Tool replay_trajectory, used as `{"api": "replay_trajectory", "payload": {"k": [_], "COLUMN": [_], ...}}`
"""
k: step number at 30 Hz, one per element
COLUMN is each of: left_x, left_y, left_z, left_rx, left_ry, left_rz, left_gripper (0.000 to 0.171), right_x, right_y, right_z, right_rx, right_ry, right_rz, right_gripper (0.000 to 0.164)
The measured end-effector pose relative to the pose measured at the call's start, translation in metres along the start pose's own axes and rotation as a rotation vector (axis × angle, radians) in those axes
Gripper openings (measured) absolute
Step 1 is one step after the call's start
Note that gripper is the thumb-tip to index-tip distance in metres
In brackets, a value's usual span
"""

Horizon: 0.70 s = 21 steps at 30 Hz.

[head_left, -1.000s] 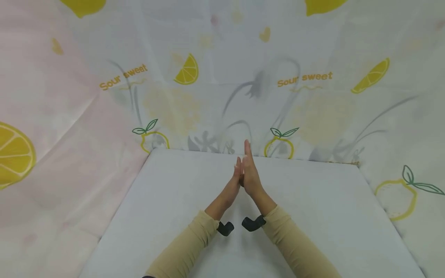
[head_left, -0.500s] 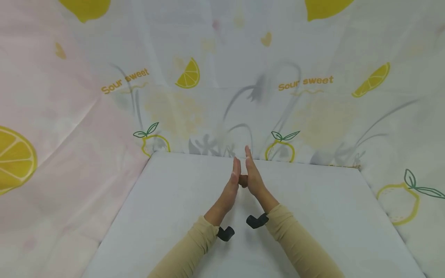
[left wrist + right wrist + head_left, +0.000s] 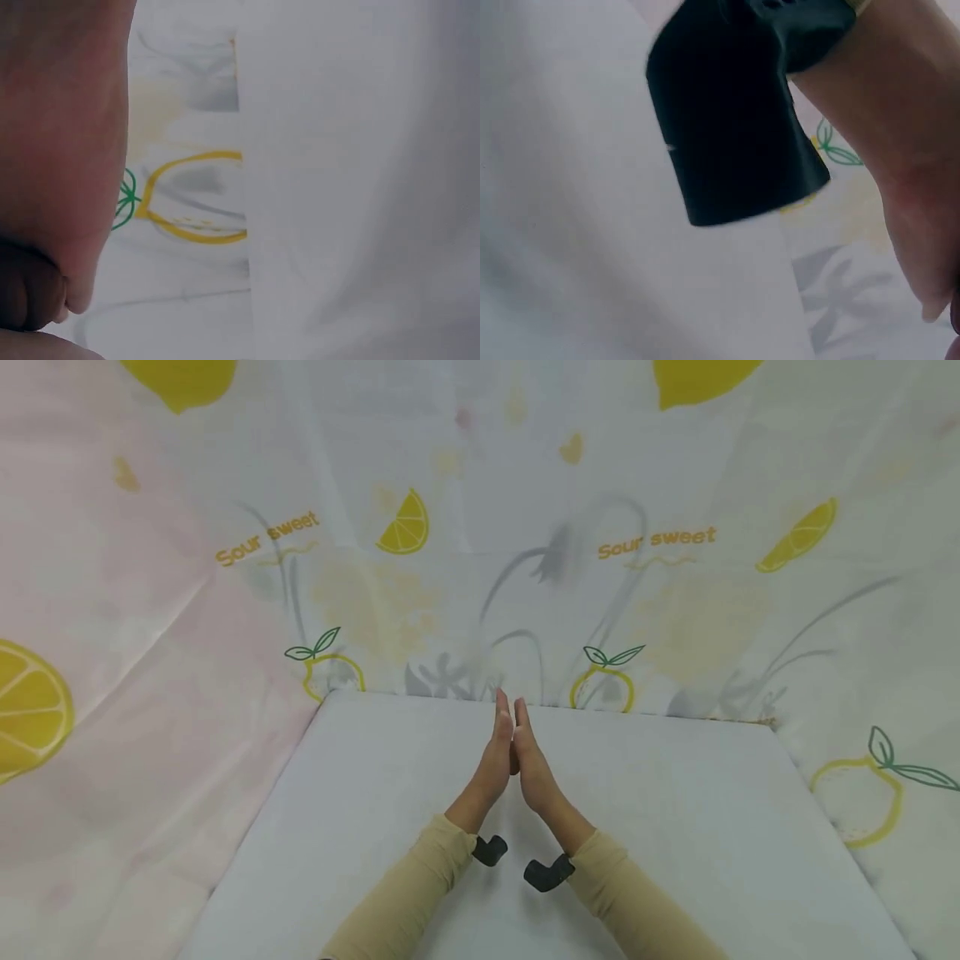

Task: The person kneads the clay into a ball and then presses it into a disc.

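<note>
Plain beige cloth, softly creased, makes up the left sleeve (image 3: pixel 408 893) and right sleeve (image 3: pixel 637 897), ending above the bare left hand (image 3: pixel 491 768) and right hand (image 3: pixel 535 772). Each wrist carries a bent black fitting (image 3: pixel 491 851); one, seen large from the right wrist, widens towards its straight-cut end.

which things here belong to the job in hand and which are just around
Part of the job:
rounded brown lump, material unclear, between the palms
left hand
right hand

Just around:
flat white table
pale pink-and-white sheet printed with lemons
curved black wrist pieces
beige sleeves
</note>
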<state>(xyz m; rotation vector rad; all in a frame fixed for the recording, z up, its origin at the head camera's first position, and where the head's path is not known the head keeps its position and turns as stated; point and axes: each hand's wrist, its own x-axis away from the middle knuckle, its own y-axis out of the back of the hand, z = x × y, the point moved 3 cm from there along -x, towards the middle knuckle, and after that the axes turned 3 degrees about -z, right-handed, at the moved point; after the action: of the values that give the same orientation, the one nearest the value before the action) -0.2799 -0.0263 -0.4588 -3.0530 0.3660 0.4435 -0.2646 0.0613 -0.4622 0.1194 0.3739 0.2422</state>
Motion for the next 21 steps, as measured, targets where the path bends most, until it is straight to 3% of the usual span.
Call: {"api": "replay_trajectory", "payload": {"k": [6,10,14,18,21], "left_x": [-0.011,-0.009,-0.007,-0.007,-0.004], "left_y": [0.005,0.011,0.008,0.004,0.002], "left_z": [0.015,0.02,0.015,0.009,0.007], "left_rx": [0.014,0.039,0.037,-0.014,-0.042], "left_ry": [0.14,0.245,0.254,0.158,0.136], "left_rz": [-0.114,-0.149,-0.053,0.066,0.117], "left_gripper": [0.069,0.085,0.096,0.097,0.103], "right_x": [0.01,0.012,0.006,-0.006,-0.014], "right_y": [-0.003,-0.011,-0.011,-0.005,0.0], "right_z": [0.011,0.023,0.03,0.031,0.028], "right_rx": [0.103,0.139,0.19,0.223,0.203], "right_ry": [0.065,0.086,0.123,0.183,0.181], "right_rz": [0.002,0.019,-0.016,-0.042,-0.054], "right_gripper": [0.06,0.063,0.063,0.063,0.063]}}
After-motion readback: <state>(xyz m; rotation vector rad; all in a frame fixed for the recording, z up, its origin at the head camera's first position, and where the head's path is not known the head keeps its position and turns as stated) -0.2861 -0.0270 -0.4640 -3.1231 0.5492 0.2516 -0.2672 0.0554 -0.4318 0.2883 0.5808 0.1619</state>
